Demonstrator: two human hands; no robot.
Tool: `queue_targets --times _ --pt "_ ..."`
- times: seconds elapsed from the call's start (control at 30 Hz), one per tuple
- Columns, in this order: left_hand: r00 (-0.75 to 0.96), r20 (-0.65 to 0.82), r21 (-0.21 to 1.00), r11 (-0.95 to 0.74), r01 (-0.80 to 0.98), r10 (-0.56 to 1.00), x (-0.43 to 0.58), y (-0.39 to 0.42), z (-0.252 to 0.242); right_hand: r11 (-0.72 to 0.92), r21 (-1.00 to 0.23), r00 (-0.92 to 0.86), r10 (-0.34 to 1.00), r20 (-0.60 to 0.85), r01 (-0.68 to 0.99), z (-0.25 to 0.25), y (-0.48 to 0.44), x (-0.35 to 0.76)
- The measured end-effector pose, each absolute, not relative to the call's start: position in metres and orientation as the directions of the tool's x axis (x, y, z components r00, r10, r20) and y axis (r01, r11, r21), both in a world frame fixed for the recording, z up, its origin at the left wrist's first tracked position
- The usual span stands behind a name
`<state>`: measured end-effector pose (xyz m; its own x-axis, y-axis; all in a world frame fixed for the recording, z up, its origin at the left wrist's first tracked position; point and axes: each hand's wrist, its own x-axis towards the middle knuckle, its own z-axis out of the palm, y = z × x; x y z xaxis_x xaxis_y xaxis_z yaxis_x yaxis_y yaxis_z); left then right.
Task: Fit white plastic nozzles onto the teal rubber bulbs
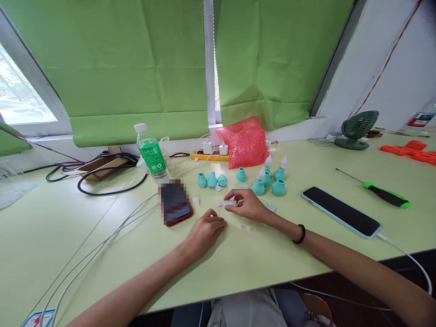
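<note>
My right hand [245,205] rests on the pale green table [102,254] with its fingertips pinched on a small clear plastic tip [229,203]. My left hand [205,229] lies beside it, fingers curled loosely, touching the tabletop; nothing shows in it. Several teal rubber bulbs [211,180] stand just beyond the hands, some with clear tips fitted [279,173]. More loose clear tips [196,201] lie scattered around the hands. A red phone [175,203] lies left of my left hand.
A green-labelled water bottle [152,154], a power strip [209,156] with chargers and a red bubble-wrap bag [245,141] sit at the back. To the right lie a second phone [341,211] on a cable, a green-handled screwdriver [384,194], a small fan [357,129]. Cables trail left.
</note>
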<state>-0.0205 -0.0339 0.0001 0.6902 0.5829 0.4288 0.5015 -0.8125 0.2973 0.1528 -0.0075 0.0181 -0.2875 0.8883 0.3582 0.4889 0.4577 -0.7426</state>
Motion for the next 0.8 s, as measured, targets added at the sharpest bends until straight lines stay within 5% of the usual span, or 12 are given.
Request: queue_targets --times 0.4,0.57,0.8 --pt "0.607 0.406 0.276 -0.725 0.631 0.683 -0.020 -0.035 0.002 0.480 -0.669 -0.316 0.877 0.362 0.567 0.016 -0.008 0.154" --pt "0.420 0.538 0.522 -0.681 0.514 0.730 -0.022 -0.035 0.011 0.433 -0.784 -0.412 0.876 0.250 0.445 0.016 -0.007 0.156" --pt "0.279 0.403 0.820 -0.479 0.314 0.872 -0.022 -0.032 0.012 0.403 -0.861 -0.487 0.845 0.220 0.311 0.019 -0.012 0.153"
